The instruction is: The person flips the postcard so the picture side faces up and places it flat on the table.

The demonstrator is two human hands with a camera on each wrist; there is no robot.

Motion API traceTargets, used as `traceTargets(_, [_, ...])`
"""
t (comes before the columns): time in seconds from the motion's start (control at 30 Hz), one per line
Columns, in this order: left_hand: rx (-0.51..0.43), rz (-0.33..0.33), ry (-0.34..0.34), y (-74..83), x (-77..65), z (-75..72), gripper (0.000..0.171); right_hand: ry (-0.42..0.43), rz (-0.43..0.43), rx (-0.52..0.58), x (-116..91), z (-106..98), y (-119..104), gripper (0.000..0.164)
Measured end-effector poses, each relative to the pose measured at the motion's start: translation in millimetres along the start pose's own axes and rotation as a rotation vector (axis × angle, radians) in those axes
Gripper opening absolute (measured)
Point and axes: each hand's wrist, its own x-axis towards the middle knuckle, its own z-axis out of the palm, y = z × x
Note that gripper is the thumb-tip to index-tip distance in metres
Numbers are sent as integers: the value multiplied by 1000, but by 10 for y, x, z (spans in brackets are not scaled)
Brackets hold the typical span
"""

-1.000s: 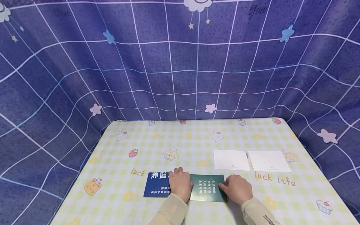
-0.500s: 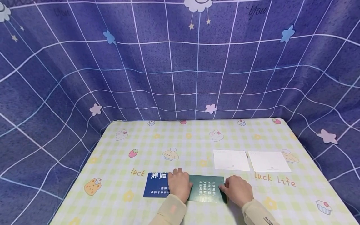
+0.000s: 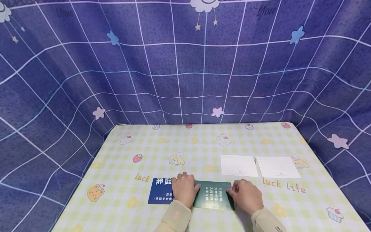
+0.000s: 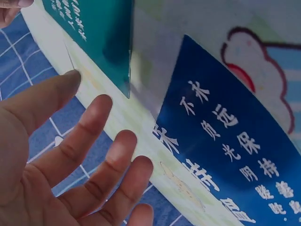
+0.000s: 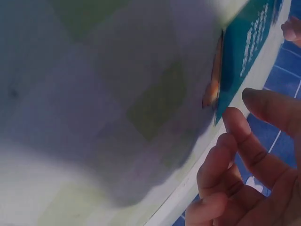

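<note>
A green card with white writing lies in front of the person, its right edge slightly raised. At that edge the right hand pinches the card between thumb and index finger; part of an orange-marked underside shows in the right wrist view. The left hand is over the gap between the green card and a blue card with white writing, hiding the blue card's right end. Its fingers look loosely extended in the left wrist view, where the blue card appears apart from the fingertips.
Two white cards lie side by side farther back on the right. A pale green checked cloth with cartoon prints covers the table. Dark blue gridded curtain fabric surrounds its back and sides.
The green card's right edge has risen slightly and the card has shifted a little left and nearer. The left hand has moved slightly left. The blue and white cards stay put.
</note>
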Motion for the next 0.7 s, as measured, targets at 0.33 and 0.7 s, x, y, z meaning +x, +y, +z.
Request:
traceTargets(0.33, [-168,4,44,53,31,31,39,12,-16,51,24,-75,66,26])
traceTargets(0.7, [-243,55,104,159,51,-32,25,19,-38,74,55,-147,137,19])
